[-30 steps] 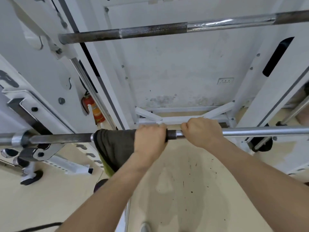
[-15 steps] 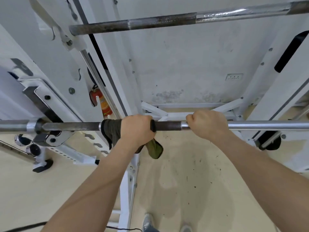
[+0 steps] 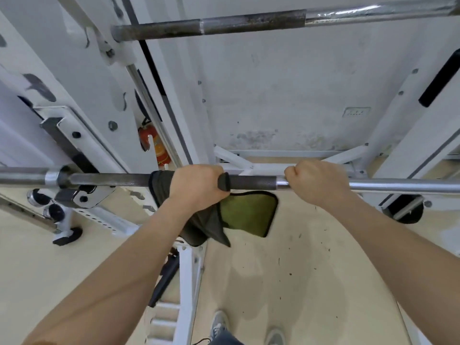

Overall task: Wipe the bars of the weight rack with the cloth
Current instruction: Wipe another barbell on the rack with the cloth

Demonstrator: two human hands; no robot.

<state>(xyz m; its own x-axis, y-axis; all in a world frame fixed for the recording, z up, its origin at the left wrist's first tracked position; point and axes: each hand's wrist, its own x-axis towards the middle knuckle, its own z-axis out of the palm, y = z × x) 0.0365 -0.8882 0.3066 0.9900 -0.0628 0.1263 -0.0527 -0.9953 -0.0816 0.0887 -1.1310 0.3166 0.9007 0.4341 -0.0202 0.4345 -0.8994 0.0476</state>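
Bare bar (image 3: 251,182) between gripping hands

Two bars (image 3: 251,182) (image 3: 249,22), one cloth (image 3: 249,212), two hands (image 3: 196,186) (image 3: 315,181)

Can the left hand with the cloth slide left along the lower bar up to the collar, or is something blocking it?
Probably yes. The left hand grips the cloth around the lower bar, and the dark stretch up to the collar looks bare. The bar hook sits below the bar near the collar and might snag the hanging cloth.
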